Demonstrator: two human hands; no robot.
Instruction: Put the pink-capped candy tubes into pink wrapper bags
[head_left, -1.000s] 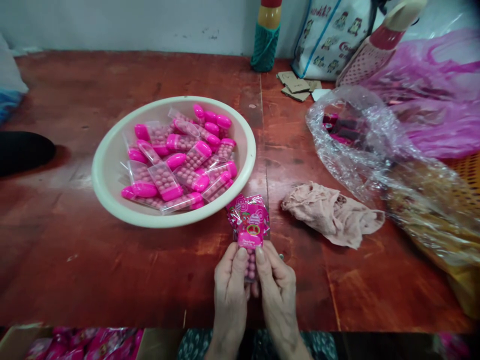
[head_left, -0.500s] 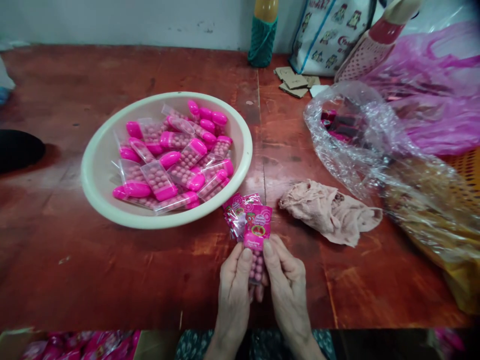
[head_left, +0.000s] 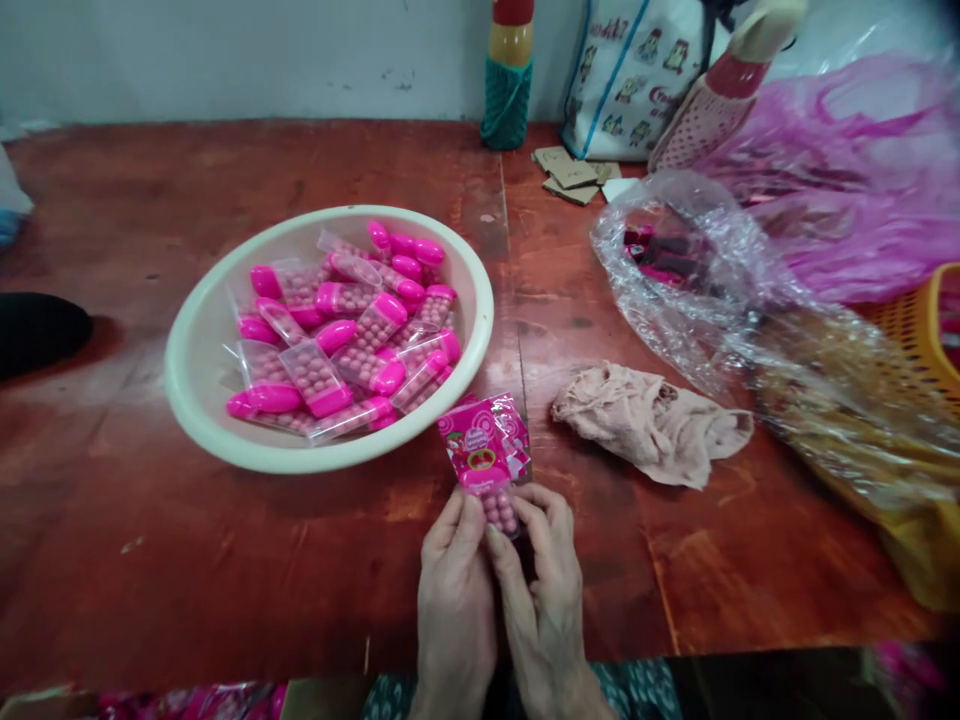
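Observation:
My left hand and my right hand meet at the table's near edge, both pinched on one candy packet. The packet is a clear tube of pink balls with a pink printed card on top. It tilts slightly left above a small stack of pink cards lying on the table. Just left of it stands a cream bowl heaped with several pink-capped candy tubes.
A crumpled beige cloth lies right of my hands. Behind it are a clear plastic bag, pink plastic sheeting and an orange basket. A bottle in a green net and a printed bag stand by the wall.
The packet has tilted left and dropped lower toward the card stack. My fingers have closed in tighter around its tube end. The camera view shifted slightly.

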